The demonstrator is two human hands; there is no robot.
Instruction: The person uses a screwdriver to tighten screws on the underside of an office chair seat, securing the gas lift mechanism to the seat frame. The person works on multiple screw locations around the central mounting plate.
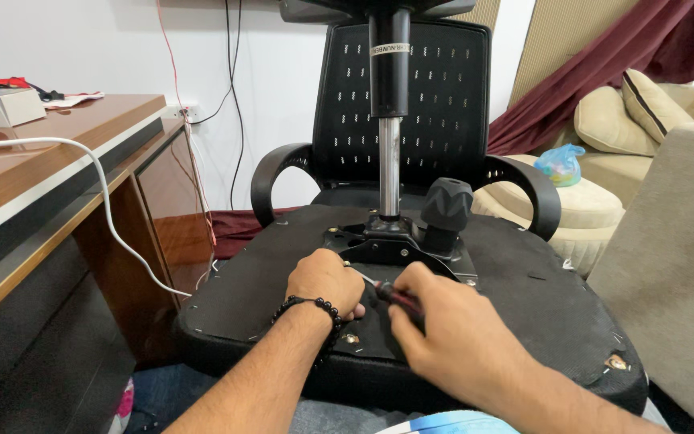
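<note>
Head view showed an upturned chair seat across the person's lap. The right hand clamped a screwdriver, while the left hand, curled closed, steadied its tip at the metal plate.

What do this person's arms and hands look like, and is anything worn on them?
Both forearms are bare, with no sleeves and no gloves in view. The left hand has a bracelet of round black beads around its wrist. The right hand shows no ring, watch or band that can be made out from this angle.
</note>
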